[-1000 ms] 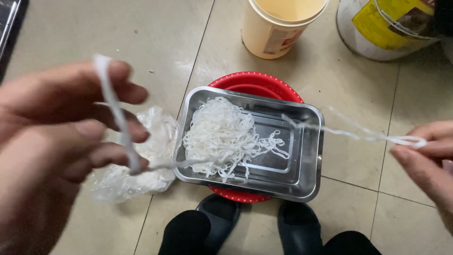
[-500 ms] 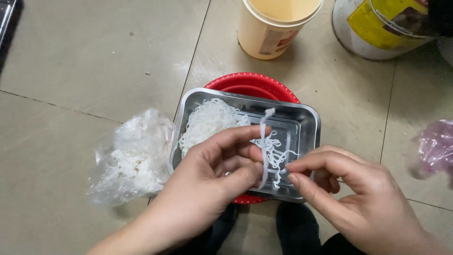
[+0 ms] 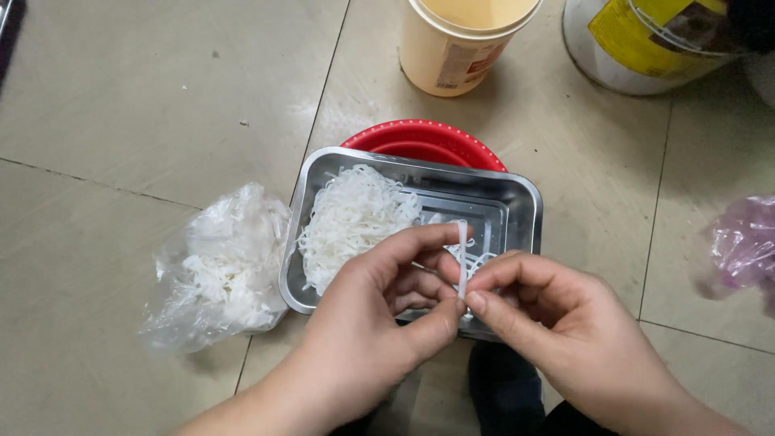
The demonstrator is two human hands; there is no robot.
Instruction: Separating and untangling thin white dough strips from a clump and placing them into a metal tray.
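Over the tray: the left hand point(image 3: 379, 323) and the right hand point(image 3: 557, 323) are meeting above the near edge of the steel tray point(image 3: 517, 211), fingertips almost touching.
Left grip: closing narrowly, thumb and forefinger pinching a single white noodle strand point(image 3: 462, 258) that is standing upright between them.
Right grip: pinching the same strand at its lower end, thumb tip pressing against forefinger; the other fingers are curling loosely.
Strand's place: hanging just above the tray's near right part, apart from the main noodle heap point(image 3: 351, 222), which is lying in the tray's left half.
Under the tray: a red basin point(image 3: 428, 139) is showing past the far rim, and the tray is sitting on it.
Risk: the strand is looking thin and soft, so I judge that pulling the two pinches apart too sharply could be snapping it, or letting a piece drop onto the floor tiles point(image 3: 121, 105) beyond the near rim.
Left of the tray: a clear plastic bag point(image 3: 218, 270) holding more white strands is lying on the floor, just beside the tray's left wall.
Beyond the tray: a cream tub point(image 3: 460, 48) and a grey pail with a yellow label point(image 3: 638, 40) are standing well apart from it.
Right of the tray: a purple bag point(image 3: 747, 242) is lying at the frame edge.
In the way: nothing is standing between the hands and the tray; dark shoes point(image 3: 504, 387) are showing below the hands.
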